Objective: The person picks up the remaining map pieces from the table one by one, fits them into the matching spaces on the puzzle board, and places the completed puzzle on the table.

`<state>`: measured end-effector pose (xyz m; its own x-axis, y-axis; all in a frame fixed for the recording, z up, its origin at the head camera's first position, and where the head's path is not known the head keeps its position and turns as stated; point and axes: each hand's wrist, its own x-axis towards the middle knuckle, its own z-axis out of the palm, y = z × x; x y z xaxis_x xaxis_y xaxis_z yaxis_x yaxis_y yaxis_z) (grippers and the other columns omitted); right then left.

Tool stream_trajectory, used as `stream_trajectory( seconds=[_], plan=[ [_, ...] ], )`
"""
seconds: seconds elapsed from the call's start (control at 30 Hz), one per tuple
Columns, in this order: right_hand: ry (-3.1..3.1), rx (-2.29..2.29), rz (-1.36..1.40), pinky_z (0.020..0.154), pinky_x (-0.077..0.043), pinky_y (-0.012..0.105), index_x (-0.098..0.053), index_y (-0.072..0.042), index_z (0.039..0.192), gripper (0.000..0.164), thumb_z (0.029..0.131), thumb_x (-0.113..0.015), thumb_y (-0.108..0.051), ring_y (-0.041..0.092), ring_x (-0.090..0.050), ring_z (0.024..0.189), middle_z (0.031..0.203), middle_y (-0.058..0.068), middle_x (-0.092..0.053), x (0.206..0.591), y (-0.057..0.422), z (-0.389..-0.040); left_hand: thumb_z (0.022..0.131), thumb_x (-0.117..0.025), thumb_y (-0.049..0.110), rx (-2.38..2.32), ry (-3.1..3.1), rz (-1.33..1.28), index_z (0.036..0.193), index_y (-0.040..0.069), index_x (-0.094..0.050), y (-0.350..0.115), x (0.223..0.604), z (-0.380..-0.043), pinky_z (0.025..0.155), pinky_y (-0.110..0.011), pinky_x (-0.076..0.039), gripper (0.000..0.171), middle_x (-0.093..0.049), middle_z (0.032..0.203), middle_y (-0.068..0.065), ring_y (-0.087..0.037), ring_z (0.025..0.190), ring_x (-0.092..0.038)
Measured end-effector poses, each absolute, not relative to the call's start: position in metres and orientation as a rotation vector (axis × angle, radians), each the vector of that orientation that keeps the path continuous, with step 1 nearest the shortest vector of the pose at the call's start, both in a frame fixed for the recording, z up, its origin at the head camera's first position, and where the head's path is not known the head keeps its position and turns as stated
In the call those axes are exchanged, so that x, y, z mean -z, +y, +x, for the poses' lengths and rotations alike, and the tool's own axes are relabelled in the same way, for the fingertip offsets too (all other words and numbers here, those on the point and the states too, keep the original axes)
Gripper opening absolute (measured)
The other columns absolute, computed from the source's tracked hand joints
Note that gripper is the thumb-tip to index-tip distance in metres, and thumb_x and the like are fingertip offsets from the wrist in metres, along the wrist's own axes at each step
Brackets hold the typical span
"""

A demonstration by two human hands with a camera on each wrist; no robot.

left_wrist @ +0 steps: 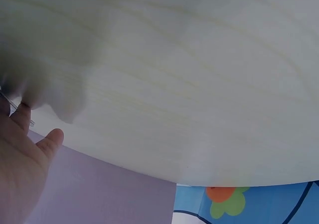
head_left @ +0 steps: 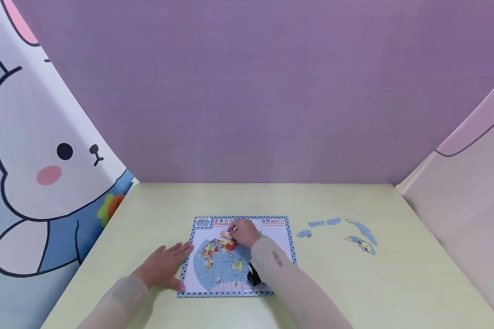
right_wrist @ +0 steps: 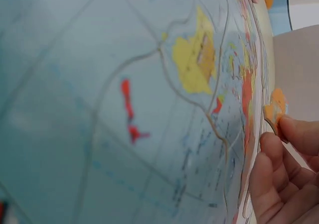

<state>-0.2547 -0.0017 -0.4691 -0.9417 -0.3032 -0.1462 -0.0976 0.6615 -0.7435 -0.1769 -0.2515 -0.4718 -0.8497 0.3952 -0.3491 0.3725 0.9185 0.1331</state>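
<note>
A world-map jigsaw board with a dotted blue border lies on the table, much of its lower and left map filled with joined pieces. Over its upper part, my right hand pinches a small orange puzzle piece between thumb and fingers, as the right wrist view shows. Under that hand and sleeve, part of the map is hidden. My left hand rests at the board's left edge, fingers spread and touching the border. Only part of the left hand shows in the left wrist view.
To the board's right lie several loose blue puzzle pieces, among them a small one, a strip and a larger one with yellow. A purple panel stands behind the pale table, with printed cloth at both sides.
</note>
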Motion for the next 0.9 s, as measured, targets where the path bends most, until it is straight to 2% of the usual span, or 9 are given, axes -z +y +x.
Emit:
stream_trajectory(
  seconds=[0.4, 0.9],
  plan=[
    [2.611, 1.028, -0.281, 0.077, -0.049, 0.036, -0.071, -0.011, 0.087, 0.009, 0.092, -0.064, -0.015, 0.015, -0.056, 0.08, 0.092, 0.0, -0.065, 0.4679, -0.0018, -0.2588, 0.064, -0.075, 0.065, -0.1, 2.691, 0.554, 0.147, 0.007, -0.036, -0.2492, 0.4673, -0.1774, 0.105, -0.064, -0.026, 0.109, -0.033, 0.154, -0.008, -0.035, 0.14, -0.028],
    [2.61, 0.992, -0.322, 0.076, -0.05, 0.035, -0.072, -0.011, 0.091, 0.007, 0.091, -0.066, -0.013, 0.014, -0.059, 0.078, 0.09, 0.0, -0.066, 0.4614, -0.0042, -0.2526, 0.063, -0.075, 0.066, -0.114, 2.683, 0.553, 0.148, 0.008, -0.036, -0.2512, 0.4734, -0.1807, 0.106, -0.064, -0.024, 0.11, -0.033, 0.154, -0.007, -0.034, 0.14, -0.028]
  ],
)
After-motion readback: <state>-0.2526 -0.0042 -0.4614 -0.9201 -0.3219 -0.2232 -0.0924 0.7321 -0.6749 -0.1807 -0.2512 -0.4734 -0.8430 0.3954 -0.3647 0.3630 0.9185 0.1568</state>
